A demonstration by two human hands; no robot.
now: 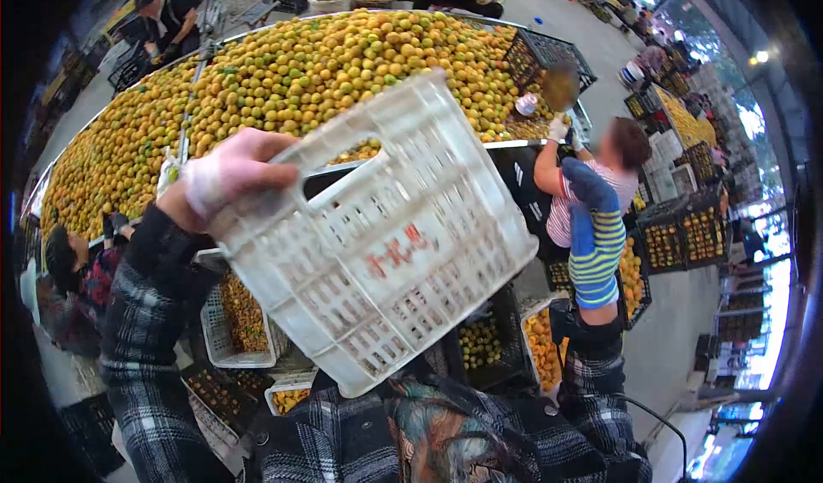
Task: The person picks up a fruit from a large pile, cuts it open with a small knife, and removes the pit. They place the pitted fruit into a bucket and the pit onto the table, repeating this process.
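Note:
My left hand (pixel 244 173), in a pale pinkish-white glove, is closed on the handle end of a white plastic crate (pixel 386 243). The crate is tilted in front of me, its slatted side with red painted characters facing up. On the right, my right hand (pixel 591 187) wears a knitted glove, blue with a yellow-striped cuff. It is raised apart from the crate, in line with the co-worker in the striped shirt. How its fingers are set is not clear. Beyond the crate, a large heap of yellow-orange citrus fruit (pixel 343 72) covers a sorting table.
A co-worker (pixel 621 153) sits close on my right, another person (pixel 73 264) on the left. A black crate (pixel 553 59) lies on the table's right end. Below me stand a white crate of small fruit (pixel 244 316) and a black crate (pixel 480 346). Stacked crates (pixel 686 230) line the right.

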